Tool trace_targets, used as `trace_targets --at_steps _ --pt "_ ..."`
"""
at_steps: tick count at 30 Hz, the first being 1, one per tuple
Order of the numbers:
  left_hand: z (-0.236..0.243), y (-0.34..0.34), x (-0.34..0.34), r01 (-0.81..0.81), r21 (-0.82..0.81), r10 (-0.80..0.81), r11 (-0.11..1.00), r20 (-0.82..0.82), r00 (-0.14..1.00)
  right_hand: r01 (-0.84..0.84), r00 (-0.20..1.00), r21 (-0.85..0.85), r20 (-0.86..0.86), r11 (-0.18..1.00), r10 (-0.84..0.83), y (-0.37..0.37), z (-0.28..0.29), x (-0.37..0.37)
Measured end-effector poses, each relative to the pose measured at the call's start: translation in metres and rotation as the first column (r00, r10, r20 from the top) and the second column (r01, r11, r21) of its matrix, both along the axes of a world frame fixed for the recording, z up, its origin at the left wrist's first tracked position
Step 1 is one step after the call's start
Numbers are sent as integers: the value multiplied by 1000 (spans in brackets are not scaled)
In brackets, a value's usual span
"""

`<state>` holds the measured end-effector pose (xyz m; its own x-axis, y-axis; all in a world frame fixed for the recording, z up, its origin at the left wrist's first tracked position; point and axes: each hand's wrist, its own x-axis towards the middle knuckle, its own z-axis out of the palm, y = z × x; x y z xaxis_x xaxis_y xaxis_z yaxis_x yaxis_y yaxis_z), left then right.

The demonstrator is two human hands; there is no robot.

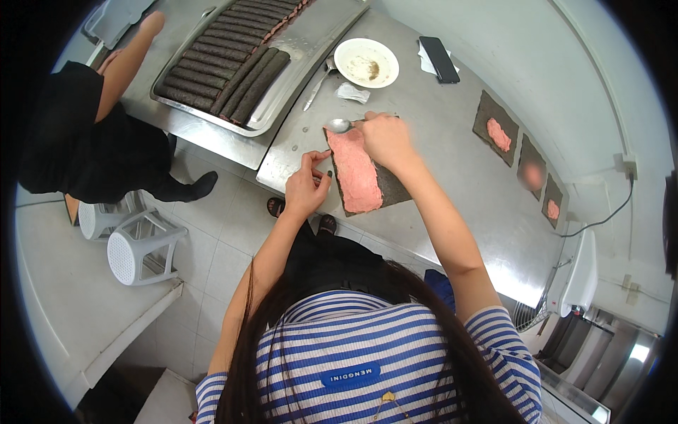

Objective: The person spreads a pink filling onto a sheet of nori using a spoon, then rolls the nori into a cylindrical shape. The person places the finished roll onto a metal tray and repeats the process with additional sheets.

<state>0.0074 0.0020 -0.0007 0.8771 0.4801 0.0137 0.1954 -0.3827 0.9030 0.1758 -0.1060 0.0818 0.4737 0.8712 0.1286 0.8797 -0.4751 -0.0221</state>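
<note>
A dark seaweed sheet (395, 191) lies on the metal table in front of me, with a strip of pink minced meat paste (355, 173) spread along its left part. My right hand (386, 141) is closed around the handle of a metal spoon (339, 126), whose bowl is over the far end of the paste. My left hand (307, 187) is at the sheet's left edge, fingertips touching it, thumb and fingers apart. Beyond the spoon are a crumpled white wrapper (352, 92) and a white bowl (366, 63) with some residue inside.
A metal tray (265, 126) of dark seaweed rolls is at the far left. Another spoon (316, 88) lies near the bowl. A phone (439, 60) rests on white paper. Several seaweed sheets with pink paste (498, 135) lie right. Another person (92, 134) is left, near white stools (141, 247).
</note>
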Motion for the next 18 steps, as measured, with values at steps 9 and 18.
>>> trace_targets --at_steps 9,18 --pt "3 0 1 -12 20 12 1000 -35 999 65 992 -86 117 994 -55 -4 13 7" --pt "1 0 0 -19 10 19 1000 -5 1000 60 997 -151 65 987 -51 -4 6 10"
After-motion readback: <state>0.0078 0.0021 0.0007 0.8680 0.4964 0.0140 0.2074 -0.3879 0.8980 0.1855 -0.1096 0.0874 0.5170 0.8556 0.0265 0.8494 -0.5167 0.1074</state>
